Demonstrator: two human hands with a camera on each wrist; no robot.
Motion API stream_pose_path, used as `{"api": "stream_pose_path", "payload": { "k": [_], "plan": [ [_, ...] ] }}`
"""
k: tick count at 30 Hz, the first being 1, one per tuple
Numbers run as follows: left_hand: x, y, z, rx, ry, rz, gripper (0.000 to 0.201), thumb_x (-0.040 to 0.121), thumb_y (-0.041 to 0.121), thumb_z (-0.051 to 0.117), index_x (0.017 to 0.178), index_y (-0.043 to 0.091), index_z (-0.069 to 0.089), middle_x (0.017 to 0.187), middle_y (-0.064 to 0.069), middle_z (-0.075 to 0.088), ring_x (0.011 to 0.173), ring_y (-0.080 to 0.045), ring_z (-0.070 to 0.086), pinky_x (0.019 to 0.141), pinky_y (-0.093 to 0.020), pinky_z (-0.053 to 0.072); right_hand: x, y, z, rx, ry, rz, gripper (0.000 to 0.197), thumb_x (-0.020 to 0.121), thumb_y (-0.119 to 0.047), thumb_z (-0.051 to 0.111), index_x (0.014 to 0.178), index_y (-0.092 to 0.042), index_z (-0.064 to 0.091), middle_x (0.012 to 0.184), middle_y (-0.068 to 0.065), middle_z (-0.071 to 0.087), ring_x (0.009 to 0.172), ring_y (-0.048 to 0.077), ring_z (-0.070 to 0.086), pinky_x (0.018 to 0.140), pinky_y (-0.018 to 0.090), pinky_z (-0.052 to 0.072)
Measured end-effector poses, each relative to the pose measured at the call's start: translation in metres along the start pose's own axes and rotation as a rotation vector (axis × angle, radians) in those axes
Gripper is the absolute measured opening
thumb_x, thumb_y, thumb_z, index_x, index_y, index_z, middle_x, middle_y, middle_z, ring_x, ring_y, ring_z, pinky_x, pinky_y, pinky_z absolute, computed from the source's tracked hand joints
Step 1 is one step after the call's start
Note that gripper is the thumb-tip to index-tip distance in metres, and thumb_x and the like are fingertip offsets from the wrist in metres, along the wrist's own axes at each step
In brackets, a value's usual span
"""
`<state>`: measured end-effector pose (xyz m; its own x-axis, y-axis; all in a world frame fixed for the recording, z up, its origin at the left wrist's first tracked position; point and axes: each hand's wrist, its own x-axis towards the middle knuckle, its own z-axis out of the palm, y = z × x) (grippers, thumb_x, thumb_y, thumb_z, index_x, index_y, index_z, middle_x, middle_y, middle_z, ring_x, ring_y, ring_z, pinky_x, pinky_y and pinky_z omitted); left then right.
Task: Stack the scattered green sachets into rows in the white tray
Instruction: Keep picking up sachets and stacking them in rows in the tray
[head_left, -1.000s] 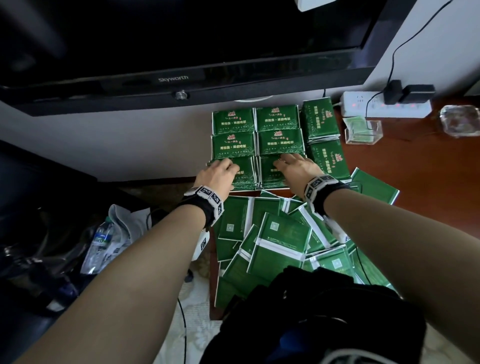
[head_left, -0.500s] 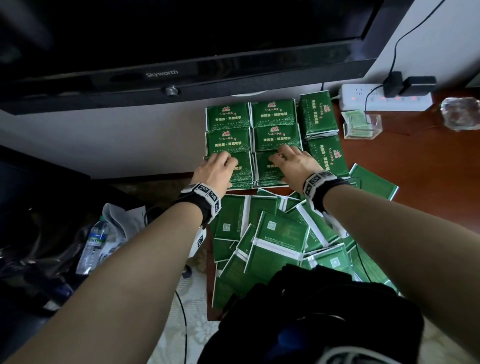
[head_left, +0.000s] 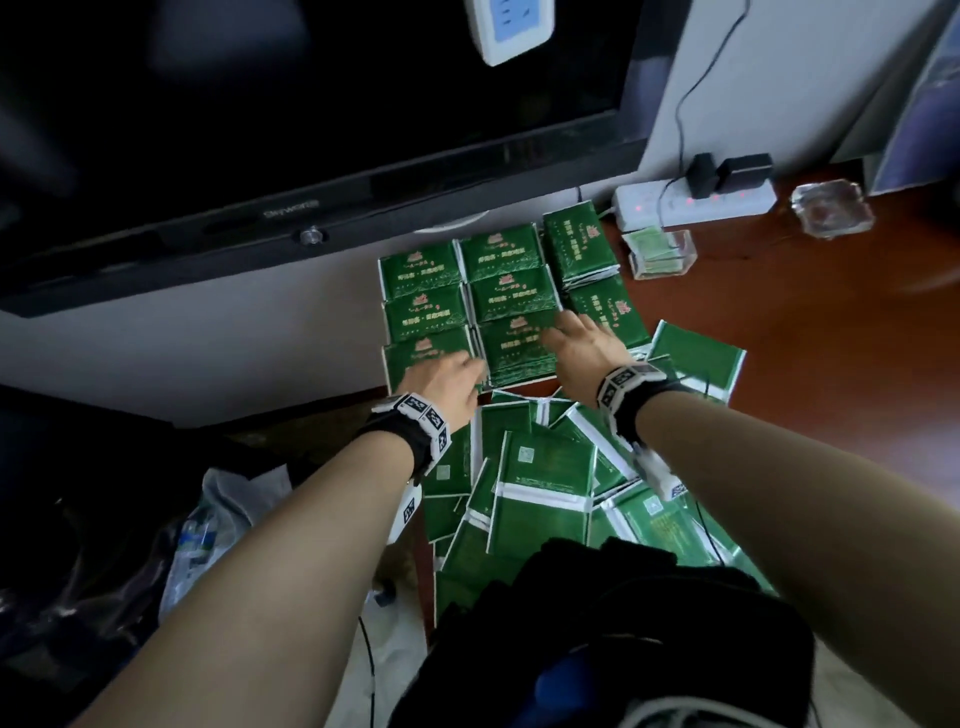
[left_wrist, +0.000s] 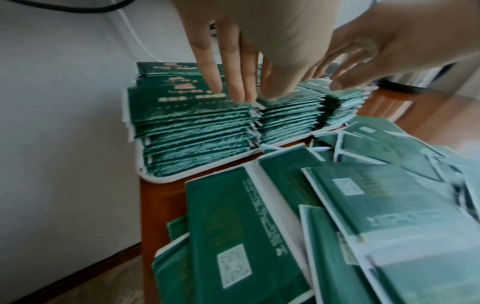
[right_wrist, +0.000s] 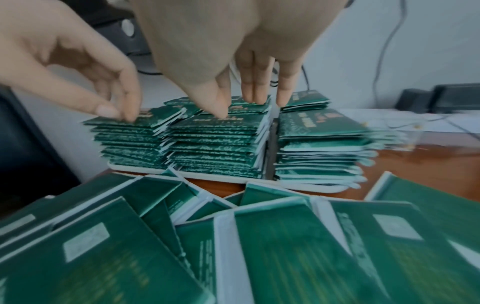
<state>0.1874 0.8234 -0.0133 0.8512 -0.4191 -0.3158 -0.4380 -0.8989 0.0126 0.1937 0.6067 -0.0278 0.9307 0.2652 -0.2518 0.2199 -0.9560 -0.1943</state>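
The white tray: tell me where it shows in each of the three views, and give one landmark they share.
Head: white tray sits centre frame under the stacked sachets; only slivers of its left edge show.
Left wrist: its rim runs centre-left below the stacks.
Right wrist: its rim is a pale strip mid-frame under the stacks.
Shared landmark: the left hand on the near-left stack.
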Motion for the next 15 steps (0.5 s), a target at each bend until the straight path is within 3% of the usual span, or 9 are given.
{"api": "stream_pose_path", "payload": {
  "k": [2,4,10,15],
  "plan": [
    [0.004,0.017,-0.006,0.028,-0.066,0.047,0.012,0.096,0.021,0.049,0.099,0.022,0.061,0.093,0.003,0.067,0.079,-0.019,0.064,0.069,-0.032,0.056,-0.019,0.008,-0.01,0.061,-0.006,0.092,0.045,0.087,0.002,0.05,0.127,-0.016,0.056,0.124,0.007,0.051,0.11,0.029,0.055,0.091,0.04,0.052],
    [0.007,0.034,-0.012,0.047,-0.109,0.104,0.014,0.095,0.02,0.048,0.097,0.023,0.062,0.091,0.0,0.069,0.08,-0.024,0.065,0.071,-0.036,0.058,-0.041,0.022,-0.017,0.09,-0.019,0.205,0.035,0.089,-0.002,0.049,0.118,-0.016,0.062,0.116,0.009,0.062,0.099,0.03,0.063,0.079,0.037,0.055],
    [-0.007,0.082,-0.013,0.082,-0.183,0.28,0.02,0.097,0.02,0.047,0.105,0.028,0.064,0.104,-0.003,0.069,0.092,-0.028,0.064,0.078,-0.036,0.055,-0.147,0.052,-0.008,0.103,-0.011,0.636,0.031,0.088,-0.008,0.05,0.111,-0.017,0.068,0.107,0.014,0.068,0.095,0.033,0.066,0.076,0.035,0.054],
    [-0.028,0.102,0.002,0.091,-0.198,0.397,0.023,0.097,0.02,0.049,0.108,0.028,0.067,0.112,-0.003,0.068,0.098,-0.027,0.064,0.079,-0.036,0.056,-0.225,0.033,0.024,0.201,-0.02,0.856,0.032,0.087,-0.01,0.053,0.11,-0.022,0.07,0.11,0.013,0.067,0.096,0.033,0.066,0.076,0.034,0.052]
  ]
}}
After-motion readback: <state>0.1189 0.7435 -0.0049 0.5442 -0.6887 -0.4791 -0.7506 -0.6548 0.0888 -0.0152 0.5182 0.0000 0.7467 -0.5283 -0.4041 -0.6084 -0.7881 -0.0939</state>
